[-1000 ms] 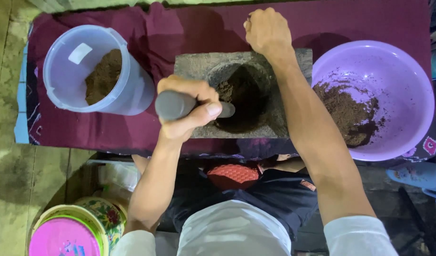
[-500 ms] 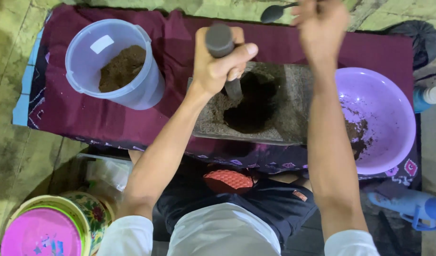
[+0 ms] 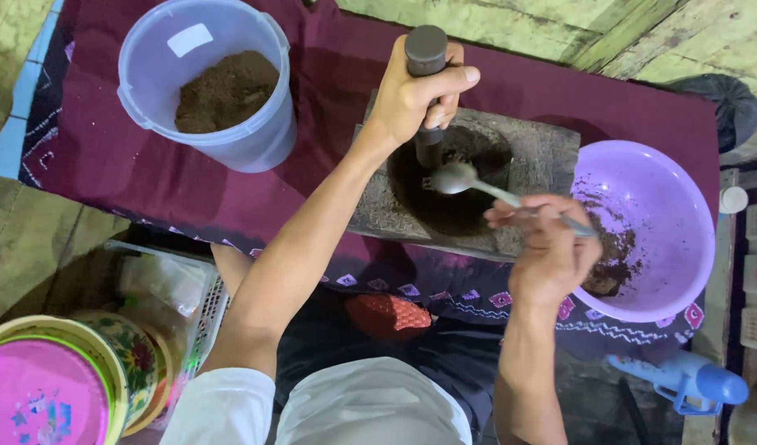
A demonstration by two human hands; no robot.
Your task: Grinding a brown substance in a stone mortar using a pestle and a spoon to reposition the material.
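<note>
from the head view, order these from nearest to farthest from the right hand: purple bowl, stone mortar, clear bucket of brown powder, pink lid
From the right hand:
1. Stone mortar, directly under it, and purple bowl, just to its right, are too close to call.
2. Clear bucket of brown powder, far upper left.
3. Pink lid, bottom left corner.

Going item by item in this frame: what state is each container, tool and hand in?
Stone mortar: upright, dark ground material in its hollow.
Pestle: upright, gripped by left hand, lower end in the hollow.
Metal spoon: held by right hand, bowl over the hollow.
Clear plastic tub: open, partly filled with brown powder.
Purple bowl: open, brown residue inside.
Pink-lidded round tin: closed.
</note>
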